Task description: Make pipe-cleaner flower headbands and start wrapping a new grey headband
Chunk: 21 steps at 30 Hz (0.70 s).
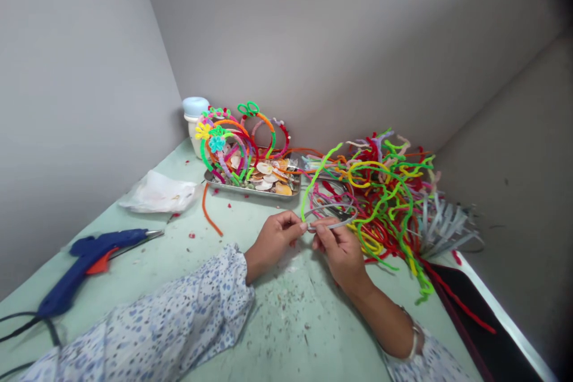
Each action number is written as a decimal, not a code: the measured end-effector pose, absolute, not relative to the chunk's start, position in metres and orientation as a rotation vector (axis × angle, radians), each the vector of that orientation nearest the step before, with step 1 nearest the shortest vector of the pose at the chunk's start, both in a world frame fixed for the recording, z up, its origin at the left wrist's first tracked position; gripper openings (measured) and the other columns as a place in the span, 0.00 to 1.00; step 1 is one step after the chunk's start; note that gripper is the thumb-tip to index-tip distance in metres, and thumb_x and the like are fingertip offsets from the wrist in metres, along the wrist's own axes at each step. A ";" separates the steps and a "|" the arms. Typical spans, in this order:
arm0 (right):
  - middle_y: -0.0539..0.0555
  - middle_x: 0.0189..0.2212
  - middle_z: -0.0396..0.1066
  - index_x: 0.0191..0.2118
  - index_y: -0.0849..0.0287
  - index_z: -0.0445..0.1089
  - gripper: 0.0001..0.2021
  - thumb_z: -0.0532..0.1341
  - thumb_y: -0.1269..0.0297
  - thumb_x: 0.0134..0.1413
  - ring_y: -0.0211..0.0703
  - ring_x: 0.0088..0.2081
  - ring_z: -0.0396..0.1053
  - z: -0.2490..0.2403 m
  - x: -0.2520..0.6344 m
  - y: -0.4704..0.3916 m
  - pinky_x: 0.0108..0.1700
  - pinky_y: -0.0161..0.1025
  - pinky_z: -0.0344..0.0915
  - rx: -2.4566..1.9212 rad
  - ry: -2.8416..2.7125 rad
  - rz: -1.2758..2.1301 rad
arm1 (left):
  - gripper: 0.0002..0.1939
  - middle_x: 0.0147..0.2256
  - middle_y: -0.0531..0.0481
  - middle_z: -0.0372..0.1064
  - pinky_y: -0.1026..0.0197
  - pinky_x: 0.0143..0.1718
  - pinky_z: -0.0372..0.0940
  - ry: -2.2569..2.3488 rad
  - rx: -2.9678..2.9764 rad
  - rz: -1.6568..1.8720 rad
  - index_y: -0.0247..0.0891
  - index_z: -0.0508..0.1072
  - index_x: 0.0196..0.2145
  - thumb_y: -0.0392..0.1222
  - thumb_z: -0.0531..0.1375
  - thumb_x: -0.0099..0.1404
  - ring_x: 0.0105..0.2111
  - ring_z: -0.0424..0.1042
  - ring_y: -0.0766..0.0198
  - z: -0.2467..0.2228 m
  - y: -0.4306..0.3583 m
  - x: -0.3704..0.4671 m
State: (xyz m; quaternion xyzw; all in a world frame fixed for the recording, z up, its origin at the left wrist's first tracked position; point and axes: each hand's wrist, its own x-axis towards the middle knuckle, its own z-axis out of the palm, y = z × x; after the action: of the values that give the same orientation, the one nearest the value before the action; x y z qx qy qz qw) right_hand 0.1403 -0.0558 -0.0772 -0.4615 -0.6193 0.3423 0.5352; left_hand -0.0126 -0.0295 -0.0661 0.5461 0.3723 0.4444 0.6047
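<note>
My left hand (278, 240) pinches the lower end of a bright green pipe cleaner (314, 182), whose free length rises in a curve above the fingers. My right hand (342, 252) is closed on a thin grey headband (333, 208), bent into a loop that points to the right. Both sets of fingertips nearly meet where the pipe cleaner reaches the band's end; the exact contact there is too small to make out. Just beyond my right hand begins a tangled heap of coloured pipe cleaners (380, 191).
A metal tray (250, 191) holds flat cut-outs and finished fuzzy headbands (224, 149). Behind it stands a blue-lidded bottle (196, 110). On the left lie a blue glue gun (85, 262) with its cord and a white plastic bag (161, 191). Grey bands (447, 227) are bunched at the right.
</note>
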 end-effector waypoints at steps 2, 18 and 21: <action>0.47 0.20 0.64 0.36 0.58 0.69 0.10 0.54 0.59 0.59 0.36 0.23 0.61 -0.077 0.140 -0.056 0.26 0.34 0.59 -1.091 -1.486 0.809 | 0.13 0.17 0.57 0.57 0.66 0.22 0.51 0.865 1.255 1.027 0.35 0.67 0.23 0.47 0.61 0.55 0.18 0.55 0.72 -0.066 -0.029 -0.013; 0.47 0.21 0.64 0.37 0.59 0.69 0.08 0.54 0.62 0.60 0.36 0.24 0.62 -0.075 0.141 -0.056 0.28 0.34 0.59 -1.057 -1.520 0.812 | 0.12 0.16 0.56 0.56 0.66 0.21 0.49 0.878 1.223 1.009 0.35 0.66 0.22 0.45 0.60 0.56 0.18 0.54 0.71 -0.064 -0.030 -0.012; 0.47 0.21 0.64 0.37 0.59 0.69 0.08 0.55 0.63 0.60 0.35 0.24 0.61 -0.075 0.141 -0.056 0.28 0.34 0.59 -1.051 -1.525 0.807 | 0.12 0.16 0.56 0.57 0.66 0.21 0.49 0.876 1.240 1.007 0.35 0.66 0.22 0.44 0.60 0.56 0.18 0.55 0.71 -0.064 -0.029 -0.012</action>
State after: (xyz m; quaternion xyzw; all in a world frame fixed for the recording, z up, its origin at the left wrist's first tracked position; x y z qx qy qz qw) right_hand 0.1413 -0.0559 -0.0754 -0.4406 -0.6394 0.3383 0.5316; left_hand -0.0121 -0.0294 -0.0640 0.5378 0.3797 0.4367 0.6131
